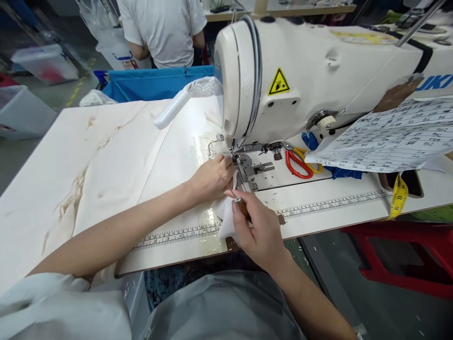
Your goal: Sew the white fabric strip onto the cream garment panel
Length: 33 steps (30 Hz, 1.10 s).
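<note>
My left hand rests on a small piece of white fabric and pinches it just left of the presser foot of a white industrial sewing machine. Close below it, my right hand grips a thin tool with a brown handle and metal tip, pointing toward the needle area, with the fabric bunched against its fingers. Part of the fabric is hidden under both hands.
Orange-handled scissors and yellow-handled ones lie on the machine bed. A printed sheet and yellow measuring tape sit at right. Ruler markings run along the table edge. A person in a white shirt stands behind a blue bin.
</note>
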Available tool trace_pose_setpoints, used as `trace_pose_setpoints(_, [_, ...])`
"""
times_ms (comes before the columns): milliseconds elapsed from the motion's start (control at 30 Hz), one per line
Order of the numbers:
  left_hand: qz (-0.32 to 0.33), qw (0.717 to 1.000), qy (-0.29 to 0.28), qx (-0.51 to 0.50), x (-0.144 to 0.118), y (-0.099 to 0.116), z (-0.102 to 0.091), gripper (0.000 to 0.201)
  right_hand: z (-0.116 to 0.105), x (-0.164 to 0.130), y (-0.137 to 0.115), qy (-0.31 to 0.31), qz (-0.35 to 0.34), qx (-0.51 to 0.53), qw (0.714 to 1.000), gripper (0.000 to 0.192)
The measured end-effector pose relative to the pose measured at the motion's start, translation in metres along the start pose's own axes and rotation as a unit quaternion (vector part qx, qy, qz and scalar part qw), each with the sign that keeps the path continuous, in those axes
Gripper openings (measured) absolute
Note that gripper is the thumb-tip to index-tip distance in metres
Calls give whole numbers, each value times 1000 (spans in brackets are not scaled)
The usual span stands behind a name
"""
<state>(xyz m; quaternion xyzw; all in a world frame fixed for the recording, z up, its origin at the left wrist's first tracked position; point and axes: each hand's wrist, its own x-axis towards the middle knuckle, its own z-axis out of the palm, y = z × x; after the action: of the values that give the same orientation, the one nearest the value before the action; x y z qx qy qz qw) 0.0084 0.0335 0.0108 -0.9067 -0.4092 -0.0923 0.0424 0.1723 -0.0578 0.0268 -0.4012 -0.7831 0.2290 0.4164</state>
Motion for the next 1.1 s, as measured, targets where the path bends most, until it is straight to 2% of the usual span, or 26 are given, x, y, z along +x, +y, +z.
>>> trace_pose_setpoints(67, [-21, 999, -2, 23, 5, 3, 2, 26, 2, -1, -7, -7, -36, -13, 999, 28])
trace_pose_setpoints(167, [-72, 996, 49, -6, 6, 2, 10, 24, 1, -8, -8, -8, -50, -57, 997, 28])
trace_pose_setpoints(267, [-119, 981, 110, -104, 1, -8, 19, 19, -4, -15, 5, 2, 10, -134, 991, 26])
trace_pose_setpoints(367, [-126, 958, 134, -218, -3, -18, 21, 17, -6, -16, 23, 4, 86, -212, 973, 31])
trace_pose_setpoints(433, [-139, 943, 132, -273, -3, -21, 19, 17, -5, -13, 33, 5, 103, -247, 964, 31])
trace_pose_setpoints(667, [-172, 911, 128, -353, -1, -20, 14, 16, 6, -2, 42, 23, 72, -279, 957, 32])
trace_pose_setpoints(900, [-178, 906, 123, -365, 1, -21, 12, 20, 6, -1, 43, -2, 89, -259, 962, 33])
trace_pose_setpoints(1100, [-173, 912, 120, -352, 0, -22, 14, 18, 7, -1, 43, 1, 98, -251, 963, 33])
